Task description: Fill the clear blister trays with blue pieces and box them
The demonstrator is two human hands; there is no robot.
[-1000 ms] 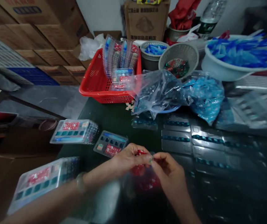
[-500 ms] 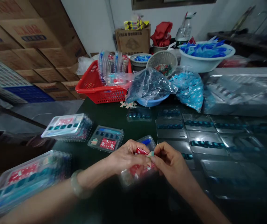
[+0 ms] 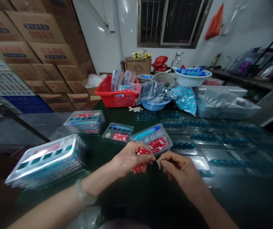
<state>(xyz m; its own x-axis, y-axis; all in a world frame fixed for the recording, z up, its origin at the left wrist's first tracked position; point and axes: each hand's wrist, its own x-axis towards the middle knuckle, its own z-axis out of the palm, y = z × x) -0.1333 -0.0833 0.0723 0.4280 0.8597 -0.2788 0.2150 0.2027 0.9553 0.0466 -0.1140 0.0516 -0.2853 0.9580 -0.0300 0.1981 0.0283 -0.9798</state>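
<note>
Currently: left hand (image 3: 129, 158) closed around red packet (image 3: 141, 151); right hand (image 3: 180, 168) tightly pinching small pale tag (image 3: 159, 163) between fingertips.

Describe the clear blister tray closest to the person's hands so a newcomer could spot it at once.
At the far end of the dark table sits a red basket; come forward to the person's left hand. Just beyond that hand lies a clear blister tray, turned at an angle. Its long blue stick sets it apart from the tray to its left.
</note>
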